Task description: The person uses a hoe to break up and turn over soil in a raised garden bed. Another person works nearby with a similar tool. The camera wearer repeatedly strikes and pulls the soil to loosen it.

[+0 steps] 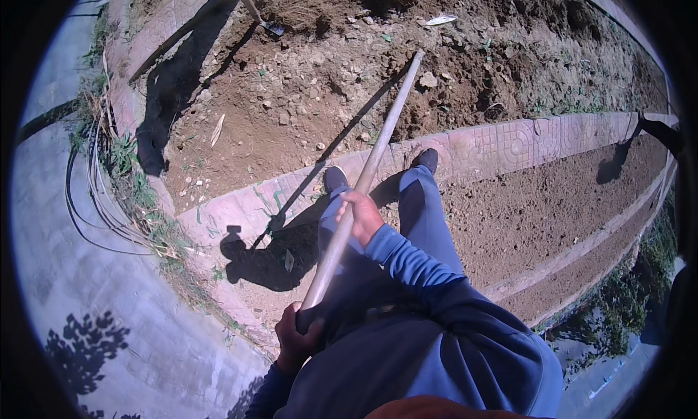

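Observation:
A long wooden tool handle [388, 122] slopes from my waist up to the dug soil, where its far end meets the clods; no tool head shows there. My right hand [361, 217] is wrapped around the middle of the handle, over my thighs. Lower down, at the near end by my belly, my left hand [297, 332] grips the same handle, partly in shade. Both my feet stand at a row of pinkish paving tiles [512, 146] bordering the soil bed [283, 108]. A pale stone [428, 80] lies just right of the handle's far end.
Another tool, with a metal blade [272, 28], touches the soil at the upper left. Loose cables [101, 201] and weeds line the concrete pavement [163, 321] at left. Right of my legs lies a strip of finer soil [507, 217]. A dark object [662, 135] shows at the right edge.

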`<state>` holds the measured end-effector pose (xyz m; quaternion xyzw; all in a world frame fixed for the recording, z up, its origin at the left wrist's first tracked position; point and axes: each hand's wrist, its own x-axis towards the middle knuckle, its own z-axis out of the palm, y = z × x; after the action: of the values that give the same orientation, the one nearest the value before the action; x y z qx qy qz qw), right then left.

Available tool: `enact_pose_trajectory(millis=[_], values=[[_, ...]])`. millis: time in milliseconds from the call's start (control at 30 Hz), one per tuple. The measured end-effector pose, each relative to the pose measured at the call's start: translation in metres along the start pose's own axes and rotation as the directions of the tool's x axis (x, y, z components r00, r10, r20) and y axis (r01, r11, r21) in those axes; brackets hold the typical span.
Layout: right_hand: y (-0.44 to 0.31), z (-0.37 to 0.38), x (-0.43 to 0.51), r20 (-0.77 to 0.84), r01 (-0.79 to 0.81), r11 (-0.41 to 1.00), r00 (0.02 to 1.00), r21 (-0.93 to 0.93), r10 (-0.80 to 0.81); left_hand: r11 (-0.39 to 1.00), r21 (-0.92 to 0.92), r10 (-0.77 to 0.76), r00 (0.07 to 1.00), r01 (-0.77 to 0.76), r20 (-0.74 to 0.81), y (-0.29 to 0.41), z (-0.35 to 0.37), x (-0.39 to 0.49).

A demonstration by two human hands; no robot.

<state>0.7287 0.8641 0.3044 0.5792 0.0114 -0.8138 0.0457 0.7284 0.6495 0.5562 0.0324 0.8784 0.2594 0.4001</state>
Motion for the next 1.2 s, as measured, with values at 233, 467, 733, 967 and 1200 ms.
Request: enact_pose_trajectory(millis=[233, 467, 733, 967, 1200], values=[[-0.077, 0.057, -0.026, 0.246, -0.030, 0.990, 0.969, 0.137, -0.005, 0.679, -0.016, 0.709, 0.662, -0.734, -0.243, 0.121, -0.037, 0.057], [-0.189, 0.110, -0.072, 0.314, 0.073, 0.944, 0.932, 0.322, -0.179, 0.416, -0.143, 0.907, 0.420, -0.898, -0.001, 0.286, -0.068, 0.100], [-0.311, 0.164, -0.065, 0.332, 0.147, 0.852, 0.877, 0.502, -0.347, 0.280, -0.280, 0.843, 0.375, -0.918, -0.385, 0.440, -0.044, 0.156], [-0.281, 0.165, -0.069, 0.327, 0.173, 0.859, 0.874, 0.481, -0.359, 0.252, -0.353, 0.795, 0.401, -0.901, -0.455, 0.404, -0.050, 0.155], [-0.298, 0.130, -0.084, 0.428, 0.088, 0.852, 0.835, 0.516, -0.345, 0.095, -0.385, 0.874, 0.262, -0.918, -0.409, 0.424, -0.018, 0.140]])
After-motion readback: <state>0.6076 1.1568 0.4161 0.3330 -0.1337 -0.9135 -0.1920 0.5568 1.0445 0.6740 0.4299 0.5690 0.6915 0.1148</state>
